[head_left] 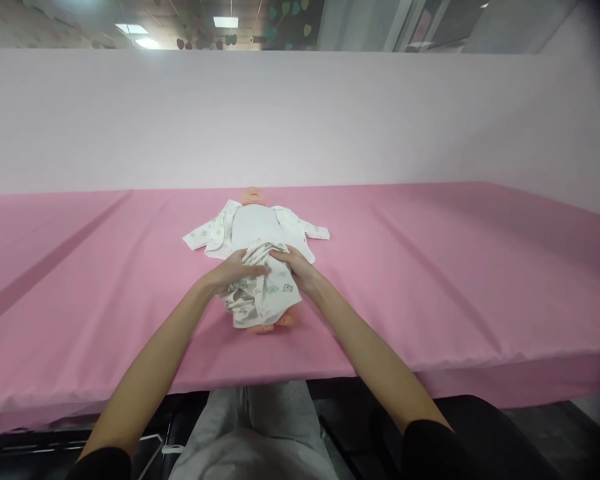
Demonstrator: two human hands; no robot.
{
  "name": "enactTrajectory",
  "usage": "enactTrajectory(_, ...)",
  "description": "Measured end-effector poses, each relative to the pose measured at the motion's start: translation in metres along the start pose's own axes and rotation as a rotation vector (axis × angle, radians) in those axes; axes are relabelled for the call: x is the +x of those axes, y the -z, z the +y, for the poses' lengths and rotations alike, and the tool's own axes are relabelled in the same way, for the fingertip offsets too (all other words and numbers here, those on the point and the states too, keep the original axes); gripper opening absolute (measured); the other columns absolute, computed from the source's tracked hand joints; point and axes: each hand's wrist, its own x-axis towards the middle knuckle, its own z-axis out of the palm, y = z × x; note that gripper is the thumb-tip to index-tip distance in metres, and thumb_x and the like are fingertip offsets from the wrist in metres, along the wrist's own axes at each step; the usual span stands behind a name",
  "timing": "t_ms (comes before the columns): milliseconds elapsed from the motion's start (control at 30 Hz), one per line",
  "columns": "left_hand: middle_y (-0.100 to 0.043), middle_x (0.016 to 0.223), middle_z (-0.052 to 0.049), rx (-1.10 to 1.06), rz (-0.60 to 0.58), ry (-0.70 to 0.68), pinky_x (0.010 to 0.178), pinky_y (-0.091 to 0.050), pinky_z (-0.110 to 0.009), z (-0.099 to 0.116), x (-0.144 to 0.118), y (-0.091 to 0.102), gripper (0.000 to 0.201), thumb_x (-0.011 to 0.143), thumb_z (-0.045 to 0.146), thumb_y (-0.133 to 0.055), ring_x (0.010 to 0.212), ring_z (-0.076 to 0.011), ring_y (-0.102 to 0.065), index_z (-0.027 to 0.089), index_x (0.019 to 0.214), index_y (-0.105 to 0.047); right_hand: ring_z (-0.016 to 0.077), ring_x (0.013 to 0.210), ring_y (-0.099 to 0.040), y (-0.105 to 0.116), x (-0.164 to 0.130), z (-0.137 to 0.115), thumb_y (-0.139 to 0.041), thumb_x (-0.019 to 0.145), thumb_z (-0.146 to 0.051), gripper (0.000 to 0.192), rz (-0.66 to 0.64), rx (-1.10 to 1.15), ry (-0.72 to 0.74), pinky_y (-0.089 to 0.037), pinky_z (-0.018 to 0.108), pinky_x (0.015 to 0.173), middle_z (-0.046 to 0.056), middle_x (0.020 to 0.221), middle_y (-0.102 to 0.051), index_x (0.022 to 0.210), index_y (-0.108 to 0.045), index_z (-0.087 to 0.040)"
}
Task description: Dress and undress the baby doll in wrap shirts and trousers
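A baby doll (253, 195) lies on its back, its head away from me and its feet (260, 329) towards me. It wears an open white printed baby jacket (303, 235), with plain white cloth across the chest. A bunched white baby garment (273, 287), printed with small green and brown figures, covers the doll's lower body and legs. My left hand (235, 272) grips its left side, thumb on top. On the right side, my right hand (299, 265) pinches the gathered upper part. Some fingers of both hands are hidden by the cloth, and its exact cut is unclear.
Pink sheeting (455, 287) with creases covers the wide table. A white wall panel (300, 120) rises along the back edge, with glass above it. The table's front edge runs just before my lap (260, 433). A black chair (485, 427) stands at the lower right.
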Motion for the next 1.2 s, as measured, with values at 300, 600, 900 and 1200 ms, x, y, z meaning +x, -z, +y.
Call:
enactTrajectory(300, -0.07, 0.092, -0.008, -0.131, -0.045, -0.078, 0.069, -0.055, -0.029, 0.0, 0.003, 0.0, 0.044, 0.07, 0.039, -0.076, 0.078, -0.0191, -0.068, 0.015, 0.104, -0.063, 0.0209, 0.093, -0.065, 0.004, -0.015, -0.011, -0.081, 0.057, -0.016, 0.051, -0.253, -0.25, -0.205, -0.053, 0.031, 0.083, 0.005, 0.102, -0.07, 0.106, -0.065, -0.018)
enactTrajectory(600, -0.07, 0.093, -0.006, 0.134, -0.026, 0.004, 0.068, -0.053, -0.027, 0.003, -0.004, 0.015, 0.054, 0.05, 0.022, -0.086, 0.089, -0.0246, -0.067, 0.02, 0.1, -0.064, 0.0224, 0.087, -0.065, -0.005, -0.009, -0.003, -0.059, 0.048, -0.006, 0.043, -0.099, -0.057, -0.022, -0.051, 0.027, 0.068, 0.004, 0.089, -0.072, 0.089, -0.068, -0.015)
enactTrajectory(900, -0.071, 0.089, -0.008, -0.115, -0.018, -0.111, 0.072, -0.053, -0.028, -0.006, 0.006, 0.014, 0.038, 0.069, 0.041, -0.076, 0.079, -0.0184, -0.066, 0.014, 0.092, -0.064, 0.019, 0.074, -0.064, -0.003, -0.014, -0.005, -0.073, 0.058, -0.019, 0.032, -0.16, -0.136, -0.124, -0.051, 0.028, 0.068, 0.004, 0.083, -0.07, 0.089, -0.065, -0.015)
enactTrajectory(1200, -0.07, 0.09, -0.009, -0.237, -0.005, -0.126, 0.067, -0.052, -0.028, -0.014, 0.011, -0.003, 0.044, 0.071, 0.044, -0.075, 0.075, -0.0174, -0.066, 0.012, 0.1, -0.063, 0.0172, 0.07, -0.062, -0.003, -0.006, 0.0, -0.081, 0.06, -0.031, 0.036, -0.057, -0.055, -0.038, -0.05, 0.028, 0.066, 0.003, 0.076, -0.067, 0.087, -0.064, -0.015)
